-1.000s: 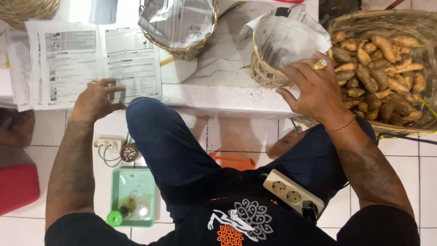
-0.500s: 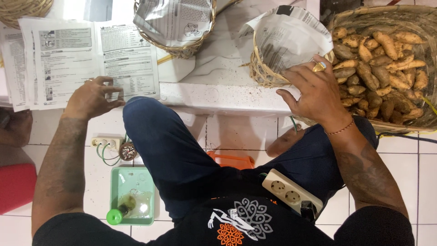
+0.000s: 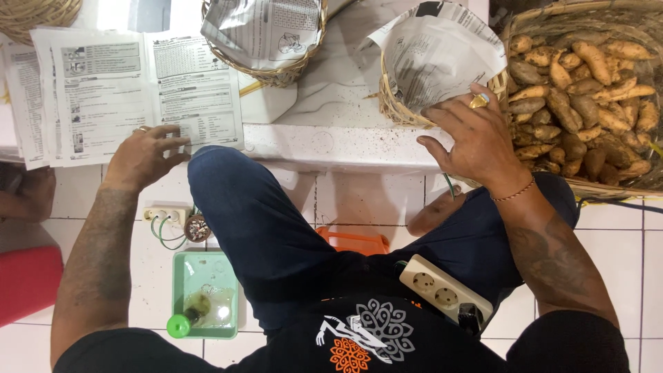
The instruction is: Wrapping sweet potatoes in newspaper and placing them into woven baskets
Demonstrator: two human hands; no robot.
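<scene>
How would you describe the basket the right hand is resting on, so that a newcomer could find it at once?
Start at the big wicker tray of sweet potatoes on the right. Just left of it, on the white ledge, sits a small round woven basket under the right hand. Unlike the other lined basket further left, its newspaper lining sticks up high.

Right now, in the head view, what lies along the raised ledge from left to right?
Newspaper sheets under the left hand → paper-lined wicker basket → second paper-lined basket touched by the right hand → big basket of tubers.

White printed paper sheets (image 3: 131,90) lie spread on the counter (black text blocks); crumpled newsprint (image 3: 438,59) lines a basket.
</scene>
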